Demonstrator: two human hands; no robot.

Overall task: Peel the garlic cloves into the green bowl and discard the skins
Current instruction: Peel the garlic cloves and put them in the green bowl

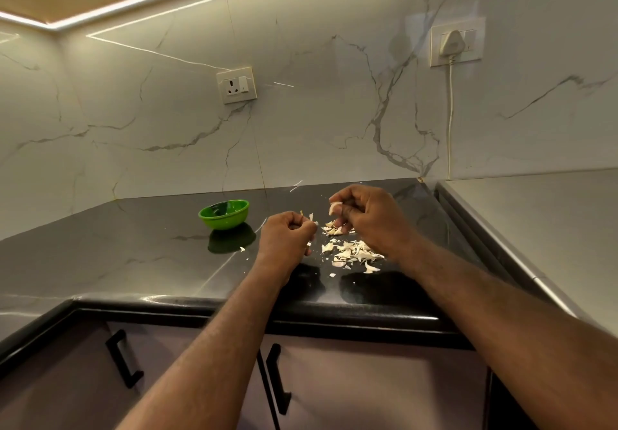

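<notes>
A small green bowl (224, 213) stands on the black countertop (133, 252), left of both hands. My right hand (364, 213) pinches a pale garlic clove (333, 208) between thumb and fingertips, raised a little above the counter. My left hand (289, 235) is curled, pinching small bits of garlic skin (311, 217) at its fingertips. A heap of loose garlic skins (351, 252) lies on the counter between and below the hands. What the bowl holds is not visible from here.
A marble backsplash carries a wall socket (236, 85) and a second socket with a white plug (456, 43) and hanging cord. A lighter counter (551, 225) adjoins on the right. Cabinet doors with black handles (122, 359) sit below the front edge.
</notes>
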